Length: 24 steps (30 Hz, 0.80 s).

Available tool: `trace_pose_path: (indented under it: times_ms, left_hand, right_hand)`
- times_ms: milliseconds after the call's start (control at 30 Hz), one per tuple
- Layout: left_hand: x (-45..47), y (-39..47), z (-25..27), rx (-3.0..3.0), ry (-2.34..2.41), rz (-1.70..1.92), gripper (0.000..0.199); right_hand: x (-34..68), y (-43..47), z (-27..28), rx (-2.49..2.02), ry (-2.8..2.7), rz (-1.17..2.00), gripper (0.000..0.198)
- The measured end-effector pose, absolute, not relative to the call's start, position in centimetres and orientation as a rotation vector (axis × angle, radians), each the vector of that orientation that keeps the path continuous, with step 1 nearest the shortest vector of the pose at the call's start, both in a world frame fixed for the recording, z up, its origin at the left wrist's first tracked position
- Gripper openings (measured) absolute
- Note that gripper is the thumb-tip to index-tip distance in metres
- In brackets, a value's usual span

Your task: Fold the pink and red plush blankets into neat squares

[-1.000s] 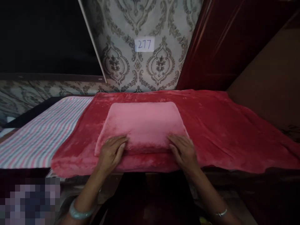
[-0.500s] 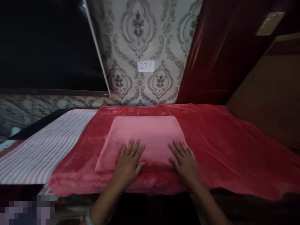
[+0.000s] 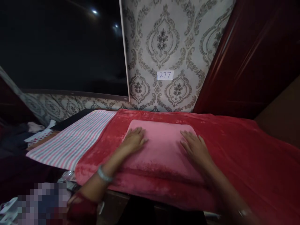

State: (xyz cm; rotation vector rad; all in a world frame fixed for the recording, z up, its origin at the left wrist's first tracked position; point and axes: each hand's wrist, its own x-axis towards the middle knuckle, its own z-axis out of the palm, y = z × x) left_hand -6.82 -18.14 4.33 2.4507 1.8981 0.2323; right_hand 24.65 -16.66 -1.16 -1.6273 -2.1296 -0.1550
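Resting flat with fingers extended, gripping nothing, the left hand (image 3: 135, 139) and right hand (image 3: 196, 149) lie toward opposite sides of the folded pink cloth (image 3: 161, 151) atop the red blanket (image 3: 236, 153), perhaps so pressure falls evenly

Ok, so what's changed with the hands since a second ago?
The left hand and right hand moved forward from the near edge of the folded pink cloth toward its far edge, now palm-down. The view turned left. The folded pink cloth, red blanket and striped cloth look unmoved.

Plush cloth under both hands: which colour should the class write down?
The plush cloth is pink, clearest in the head view.
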Motion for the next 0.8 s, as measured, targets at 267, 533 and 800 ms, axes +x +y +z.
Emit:
trace_pose_path:
  times_ms: [267, 533, 800]
  left_hand:
    - [-6.0, -8.4, 2.1, 2.263, 2.153, 0.169, 0.062]
    - [-7.2, -7.8, -0.8, 2.270, 2.195, 0.285, 0.060]
    - [-6.8, -8.7, -0.3, 2.195, 2.315, 0.445, 0.055]
  right_hand:
    - [21.7, -8.3, -0.2, -2.046, -2.090, 0.047, 0.056]
    - [22.8, -8.2, -2.6, -1.962, -2.057, 0.004, 0.051]
    - [22.8, -8.5, -2.5, -1.929, -2.024, 0.016, 0.055]
